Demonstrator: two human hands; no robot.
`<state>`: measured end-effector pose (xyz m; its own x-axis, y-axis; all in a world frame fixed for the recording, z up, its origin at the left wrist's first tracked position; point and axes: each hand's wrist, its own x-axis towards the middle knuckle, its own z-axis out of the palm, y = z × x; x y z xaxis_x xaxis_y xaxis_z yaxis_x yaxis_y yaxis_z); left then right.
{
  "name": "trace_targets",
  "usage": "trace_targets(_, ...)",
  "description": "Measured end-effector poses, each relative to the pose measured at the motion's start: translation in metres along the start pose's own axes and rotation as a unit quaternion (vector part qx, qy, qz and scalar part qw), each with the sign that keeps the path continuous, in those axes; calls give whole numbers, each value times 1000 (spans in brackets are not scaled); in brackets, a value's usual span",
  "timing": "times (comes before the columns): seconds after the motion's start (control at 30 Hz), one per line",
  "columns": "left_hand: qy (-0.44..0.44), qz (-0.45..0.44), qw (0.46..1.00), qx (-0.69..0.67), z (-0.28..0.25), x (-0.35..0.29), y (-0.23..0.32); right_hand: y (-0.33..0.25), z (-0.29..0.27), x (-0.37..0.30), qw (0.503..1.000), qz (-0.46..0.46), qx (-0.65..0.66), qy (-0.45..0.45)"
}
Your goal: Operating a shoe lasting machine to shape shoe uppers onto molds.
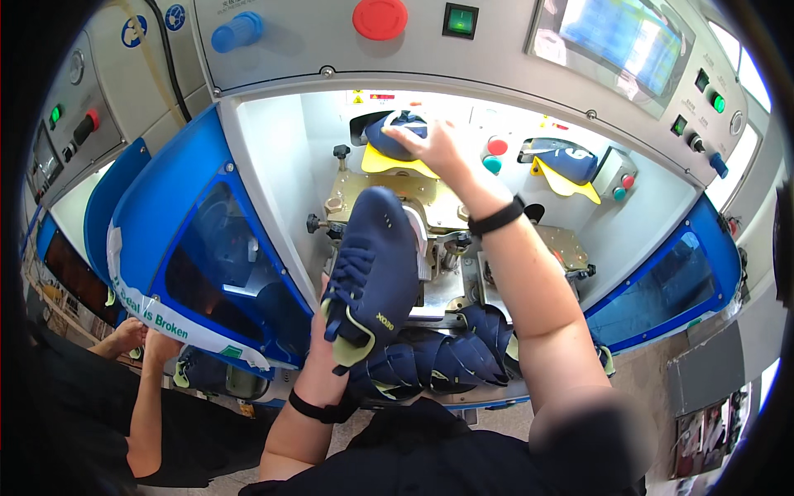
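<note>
Fingers of my right hand point(440, 155) touch a rounded navy upper point(385, 139) above a yellow lip point(394, 164), grip unclear; my left hand point(319, 345), fingers hidden, holds up a navy lace-up shoe point(380, 260). I judge this loading or unloading, calling next for firm right-hand contact.

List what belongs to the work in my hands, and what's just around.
Working with:
navy shoe, in left hand
navy piece, at right hand
yellow support beneath
likely the navy shoes below

Probably just around:
neighbouring machine, left
co-worker's hand
blue round stickers
</note>
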<state>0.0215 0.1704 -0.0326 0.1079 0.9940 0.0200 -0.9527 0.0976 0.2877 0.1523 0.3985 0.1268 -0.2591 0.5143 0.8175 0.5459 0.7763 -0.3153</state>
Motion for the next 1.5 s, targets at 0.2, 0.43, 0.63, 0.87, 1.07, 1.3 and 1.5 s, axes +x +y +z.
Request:
trace_targets(0.2, -171, 28, 968, -181, -70, -39, -15, 29, -7, -49, 991, -103, -18, -78)
trace_targets(0.43, -26, -207, 978, -13, -94, -65, -10, -76, -48, -292, 982, -108, -16, -152)
trace_targets(0.63, 142, -273, 951, 14, -102, -46, -33, -66, -20, -326, 976, 25, 50, -210)
trace_targets(0.87, 109, -300, 944, -84, -89, -19, -31, -50, -4, -316, 960, -81, -54, -261)
trace_targets(1.07, 92, -285, 951, -79, -86, -17, -25, -53, 0, -312, 973, -40, -31, -226)
trace_targets(1.3, 92, -282, 950, -95, -87, -18, -25, -53, 0, -316, 920, 79, 16, -384)
trace_targets(1.5, 98, -271, 953, -93, -89, -21, -24, -59, 0, -304, 954, 31, 18, -297)
